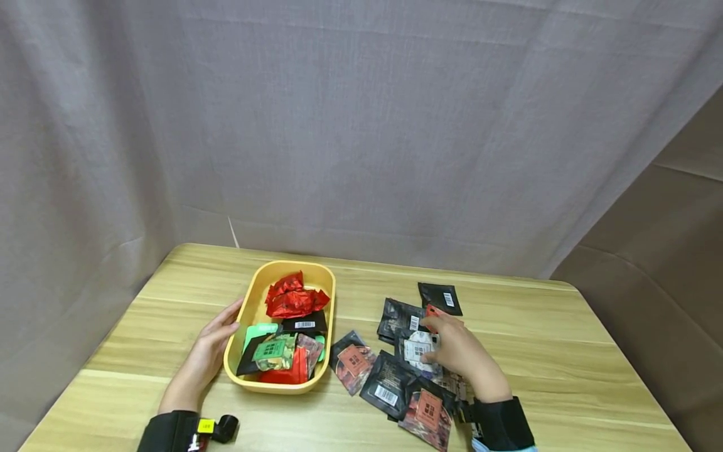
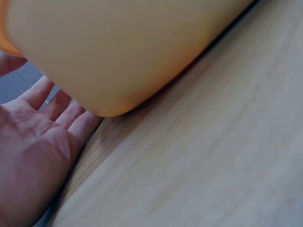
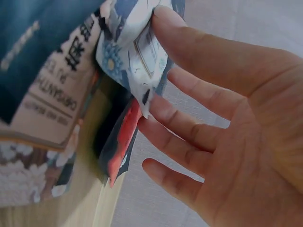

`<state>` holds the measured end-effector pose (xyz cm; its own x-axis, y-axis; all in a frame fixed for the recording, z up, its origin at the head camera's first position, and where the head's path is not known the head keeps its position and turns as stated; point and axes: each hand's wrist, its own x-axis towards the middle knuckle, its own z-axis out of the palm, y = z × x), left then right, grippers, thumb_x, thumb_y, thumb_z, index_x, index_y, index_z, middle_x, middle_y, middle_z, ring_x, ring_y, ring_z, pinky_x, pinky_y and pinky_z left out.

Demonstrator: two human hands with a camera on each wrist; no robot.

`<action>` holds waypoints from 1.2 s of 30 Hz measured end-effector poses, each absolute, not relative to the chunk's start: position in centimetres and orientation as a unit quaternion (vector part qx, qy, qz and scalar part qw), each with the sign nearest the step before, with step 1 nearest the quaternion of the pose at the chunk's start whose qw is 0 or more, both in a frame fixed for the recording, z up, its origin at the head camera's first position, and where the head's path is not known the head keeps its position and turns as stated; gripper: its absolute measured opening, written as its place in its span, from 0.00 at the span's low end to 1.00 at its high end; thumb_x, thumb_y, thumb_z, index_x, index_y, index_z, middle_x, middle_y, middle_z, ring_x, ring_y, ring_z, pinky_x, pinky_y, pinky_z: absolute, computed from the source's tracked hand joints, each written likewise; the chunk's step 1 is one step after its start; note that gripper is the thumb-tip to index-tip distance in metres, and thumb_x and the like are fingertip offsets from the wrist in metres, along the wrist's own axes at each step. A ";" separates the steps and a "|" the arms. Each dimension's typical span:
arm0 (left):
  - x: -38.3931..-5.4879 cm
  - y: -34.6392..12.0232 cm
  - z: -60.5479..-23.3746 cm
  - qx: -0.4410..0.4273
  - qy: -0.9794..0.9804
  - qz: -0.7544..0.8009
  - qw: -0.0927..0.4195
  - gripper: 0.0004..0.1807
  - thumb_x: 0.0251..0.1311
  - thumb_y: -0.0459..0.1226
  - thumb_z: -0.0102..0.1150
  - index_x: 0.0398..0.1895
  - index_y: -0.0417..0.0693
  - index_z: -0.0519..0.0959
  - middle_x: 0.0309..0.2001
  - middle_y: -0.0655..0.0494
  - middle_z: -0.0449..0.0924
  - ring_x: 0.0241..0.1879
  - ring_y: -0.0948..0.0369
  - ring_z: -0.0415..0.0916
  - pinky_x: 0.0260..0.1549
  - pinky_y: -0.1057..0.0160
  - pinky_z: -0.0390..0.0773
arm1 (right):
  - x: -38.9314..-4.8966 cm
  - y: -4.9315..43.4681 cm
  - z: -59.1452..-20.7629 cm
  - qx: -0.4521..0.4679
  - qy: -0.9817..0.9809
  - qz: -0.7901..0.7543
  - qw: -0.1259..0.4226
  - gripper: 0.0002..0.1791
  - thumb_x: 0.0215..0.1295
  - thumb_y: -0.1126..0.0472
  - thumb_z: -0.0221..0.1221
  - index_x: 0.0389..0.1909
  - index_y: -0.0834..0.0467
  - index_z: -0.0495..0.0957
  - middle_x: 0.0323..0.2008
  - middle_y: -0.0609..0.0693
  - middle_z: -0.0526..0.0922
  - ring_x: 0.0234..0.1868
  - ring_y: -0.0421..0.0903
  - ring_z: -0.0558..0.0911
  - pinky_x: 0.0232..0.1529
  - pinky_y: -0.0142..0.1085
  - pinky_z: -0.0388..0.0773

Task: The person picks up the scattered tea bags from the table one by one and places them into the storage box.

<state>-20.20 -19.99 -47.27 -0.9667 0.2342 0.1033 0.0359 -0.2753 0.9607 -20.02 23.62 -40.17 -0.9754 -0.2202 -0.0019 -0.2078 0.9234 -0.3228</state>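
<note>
My left hand point(image 1: 210, 345) rests against the left side of a yellow plastic tray point(image 1: 333, 295). In the left wrist view its fingers point(image 2: 71, 113) lie relaxed along the outer wall, their tips hidden behind it. My right hand point(image 1: 460, 351) is over a pile of tea sachets on the right. Between thumb and fingers it pinches a white-and-blue flowered tea sachet point(image 3: 142, 52), which looks bent in the right wrist view. A red-and-black sachet point(image 3: 124, 142) hangs close under the fingertips. Beside it shows a sachet with chrysanthemum lettering point(image 3: 52, 94).
The tray holds red foil packets point(image 1: 294, 301), a green-labelled sachet point(image 1: 273, 353) and several others. Between tray and right hand lie a red-labelled sachet point(image 1: 354, 361) and black sachets point(image 1: 386, 383). Another black sachet point(image 1: 439, 297) lies farther back. Grey cloth point(image 1: 361, 138) hangs behind the wooden table point(image 1: 565, 351).
</note>
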 end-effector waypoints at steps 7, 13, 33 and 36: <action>-20.2 -19.9 -47.2 0.118 0.593 0.795 0.061 0.31 0.69 0.32 0.35 0.73 0.34 0.44 0.60 0.73 0.64 0.58 0.74 0.67 0.53 0.78 0.72 | -19.9 23.7 -39.9 -0.090 0.981 -0.170 0.028 0.35 0.38 0.55 0.73 0.52 0.61 0.76 0.54 0.66 0.75 0.57 0.63 0.70 0.55 0.58 0.74; -20.1 -20.0 -47.4 0.126 0.587 0.798 0.060 0.30 0.69 0.31 0.35 0.73 0.35 0.45 0.59 0.74 0.65 0.58 0.74 0.67 0.54 0.78 0.72 | -19.7 24.0 -39.3 -0.087 0.979 -0.181 0.013 0.23 0.44 0.58 0.70 0.43 0.61 0.77 0.39 0.54 0.79 0.38 0.47 0.77 0.40 0.47 0.79; -20.2 -19.9 -47.1 0.107 0.611 0.782 0.066 0.31 0.70 0.34 0.36 0.73 0.37 0.45 0.68 0.59 0.56 0.59 0.75 0.65 0.54 0.79 0.71 | -19.8 19.5 -36.3 -0.115 0.971 -0.189 -0.087 0.18 0.56 0.57 0.63 0.48 0.55 0.78 0.29 0.51 0.84 0.22 0.41 0.73 0.23 0.36 0.70; -20.3 -20.0 -47.2 0.108 0.607 0.785 0.064 0.31 0.70 0.33 0.36 0.73 0.36 0.45 0.67 0.61 0.57 0.59 0.75 0.66 0.54 0.79 0.71 | -19.9 17.2 -35.7 -0.128 0.965 -0.199 -0.111 0.17 0.56 0.57 0.63 0.48 0.53 0.79 0.34 0.52 0.86 0.25 0.41 0.76 0.24 0.37 0.73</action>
<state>-20.28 -19.96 -47.16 -0.9683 0.2322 0.0918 0.0306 -0.2544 0.9666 -19.94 17.24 -35.75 -0.9427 -0.2025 0.2652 -0.2910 0.8878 -0.3565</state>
